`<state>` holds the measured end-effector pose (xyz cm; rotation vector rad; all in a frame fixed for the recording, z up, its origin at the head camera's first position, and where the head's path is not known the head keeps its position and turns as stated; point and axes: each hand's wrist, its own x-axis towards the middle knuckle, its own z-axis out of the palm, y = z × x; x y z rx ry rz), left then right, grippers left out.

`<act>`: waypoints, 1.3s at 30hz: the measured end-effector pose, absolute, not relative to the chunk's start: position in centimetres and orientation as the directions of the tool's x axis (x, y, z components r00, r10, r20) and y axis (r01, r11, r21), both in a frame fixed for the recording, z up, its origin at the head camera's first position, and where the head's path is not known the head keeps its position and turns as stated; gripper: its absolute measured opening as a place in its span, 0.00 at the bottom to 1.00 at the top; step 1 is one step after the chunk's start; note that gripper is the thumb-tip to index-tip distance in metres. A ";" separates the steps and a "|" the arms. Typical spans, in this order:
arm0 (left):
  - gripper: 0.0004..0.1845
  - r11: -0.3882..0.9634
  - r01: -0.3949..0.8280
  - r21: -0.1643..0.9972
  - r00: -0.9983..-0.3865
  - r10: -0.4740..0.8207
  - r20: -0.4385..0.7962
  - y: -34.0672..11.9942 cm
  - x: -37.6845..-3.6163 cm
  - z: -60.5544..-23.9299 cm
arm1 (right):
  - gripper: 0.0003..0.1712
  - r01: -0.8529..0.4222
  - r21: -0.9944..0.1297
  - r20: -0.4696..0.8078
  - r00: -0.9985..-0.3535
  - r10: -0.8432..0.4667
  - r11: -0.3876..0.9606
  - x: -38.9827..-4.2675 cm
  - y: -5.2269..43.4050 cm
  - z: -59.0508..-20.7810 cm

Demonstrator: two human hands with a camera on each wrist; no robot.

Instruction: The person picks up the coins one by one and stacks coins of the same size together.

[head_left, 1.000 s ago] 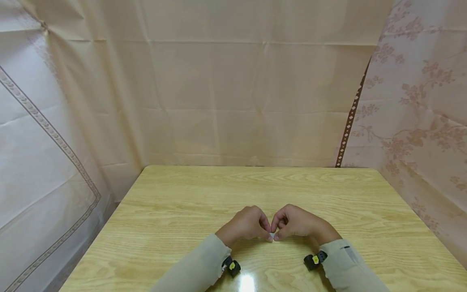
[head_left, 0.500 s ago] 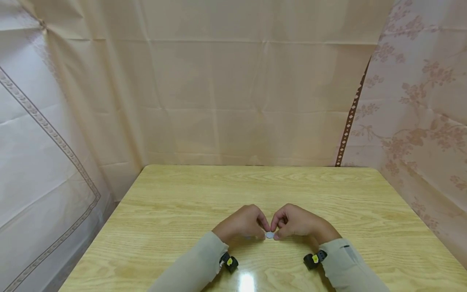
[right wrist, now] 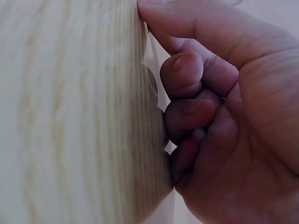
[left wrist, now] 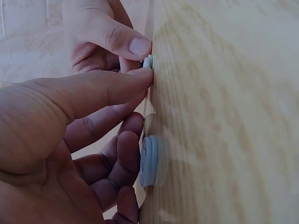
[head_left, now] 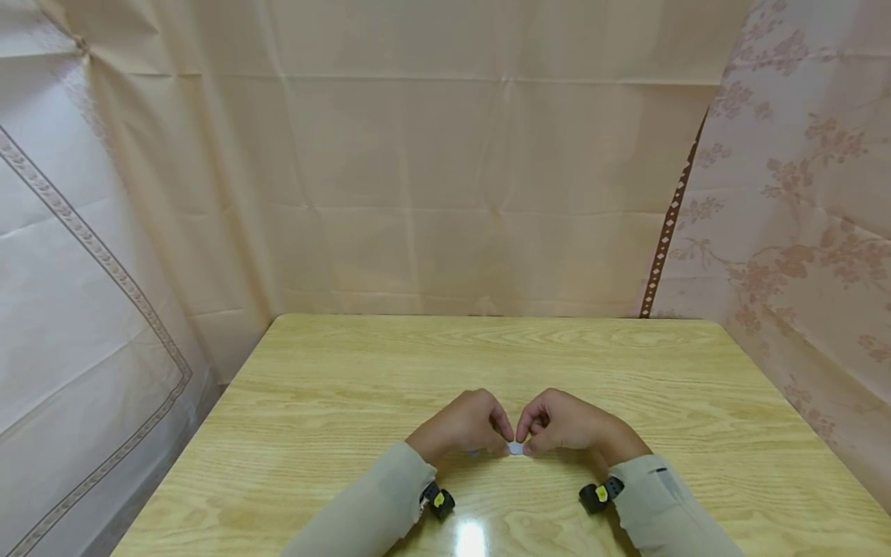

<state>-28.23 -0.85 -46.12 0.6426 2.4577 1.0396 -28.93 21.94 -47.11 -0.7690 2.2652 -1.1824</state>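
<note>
Light wood-grain table point(head_left: 348, 402) beneath and all around the hands, a glare spot of lamp light point(head_left: 472, 538) on its near edge. Creased beige curtain point(head_left: 445, 193) hung beyond them, white bordered cloth point(head_left: 76, 294) to their left, pink floral cloth point(head_left: 807, 232) to their right.

light wood table point(head_left: 348, 371); beige cloth backdrop point(head_left: 452, 170) behind, floral cloth point(head_left: 800, 193) at right.

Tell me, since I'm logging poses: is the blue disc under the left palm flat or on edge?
Flat: the blue disc lies face-down against the table.
</note>
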 end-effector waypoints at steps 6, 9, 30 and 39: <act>0.08 0.629 0.273 0.728 -0.820 0.548 -0.166 -0.8 -28.2 -46.0 | 0.05 -0.251 -0.846 -0.151 -0.733 -0.663 0.470 -28.9 21.9 -47.0; 0.08 0.629 0.284 0.724 -0.819 0.551 -0.158 -0.8 -28.2 -46.0 | 0.05 -0.252 -0.845 -0.151 -0.734 -0.662 0.472 -28.8 21.9 -46.9; 0.07 0.627 0.286 0.724 -0.820 0.551 -0.153 -0.9 -28.2 -46.0 | 0.03 -0.271 -0.859 -0.123 -0.715 -0.688 0.435 -28.9 21.8 -46.8; 0.08 0.629 0.298 0.718 -0.818 0.556 -0.147 -0.8 -28.1 -46.2 | 0.03 -0.270 -0.853 -0.130 -0.718 -0.684 0.446 -28.8 21.8 -47.0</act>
